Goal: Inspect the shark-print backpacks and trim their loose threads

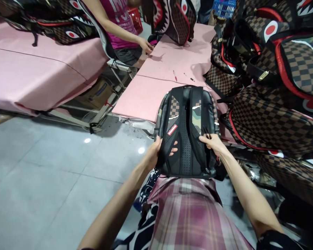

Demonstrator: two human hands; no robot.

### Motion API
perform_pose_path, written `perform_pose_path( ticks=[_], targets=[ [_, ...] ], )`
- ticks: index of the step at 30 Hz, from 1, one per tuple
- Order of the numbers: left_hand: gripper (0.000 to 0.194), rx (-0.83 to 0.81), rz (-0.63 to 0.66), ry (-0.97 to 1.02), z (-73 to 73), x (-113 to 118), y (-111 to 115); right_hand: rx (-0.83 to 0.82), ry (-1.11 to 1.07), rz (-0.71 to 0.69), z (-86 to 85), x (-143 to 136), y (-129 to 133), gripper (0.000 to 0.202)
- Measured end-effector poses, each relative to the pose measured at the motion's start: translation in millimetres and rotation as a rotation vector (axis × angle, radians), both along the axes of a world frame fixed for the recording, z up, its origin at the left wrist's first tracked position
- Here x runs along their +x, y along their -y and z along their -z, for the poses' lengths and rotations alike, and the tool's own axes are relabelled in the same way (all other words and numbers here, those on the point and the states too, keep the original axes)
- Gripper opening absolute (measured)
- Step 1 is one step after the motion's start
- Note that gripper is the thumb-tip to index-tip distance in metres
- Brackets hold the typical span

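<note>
A black backpack (186,139) rests upright against the edge of the pink table, its strap side facing me. Checkered and camouflage patches show on its two shoulder straps, and a small red label sits on the left strap. My left hand (156,151) grips the left strap near its lower part, with fingertips showing past the strap's inner side. My right hand (211,141) pinches the right strap and holds something small and dark, perhaps scissors or a clipper, too small to name surely.
Checkered backpacks with red trim (276,118) are piled high at the right. On the pink table (148,93) lie a red pen (175,75) and a small dark item. Another person's hand (146,46) is at the table's far left edge. A second pink table (54,66) stands left.
</note>
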State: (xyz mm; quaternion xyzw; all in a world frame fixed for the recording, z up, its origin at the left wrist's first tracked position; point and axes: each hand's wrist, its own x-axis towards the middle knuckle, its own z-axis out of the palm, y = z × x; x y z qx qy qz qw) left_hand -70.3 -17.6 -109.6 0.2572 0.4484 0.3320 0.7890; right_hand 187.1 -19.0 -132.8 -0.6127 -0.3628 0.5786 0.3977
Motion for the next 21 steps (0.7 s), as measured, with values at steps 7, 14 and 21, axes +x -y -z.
perform_pose_path(
  ticks=[7, 14, 21],
  targets=[
    [0.061, -0.049, 0.022, 0.042, 0.5, 2, -3, -0.106, -0.068, -0.191, -8.9, 12, 20, 0.049],
    [0.069, -0.025, 0.046, 0.077, -2.7, 2, -6, -0.115, -0.088, -0.104, -9.3, 9, 15, 0.054],
    [0.069, -0.053, 0.041, 0.082, -3.0, 2, -8, -0.097, -0.063, -0.038, -9.3, 7, 15, 0.052]
  ],
)
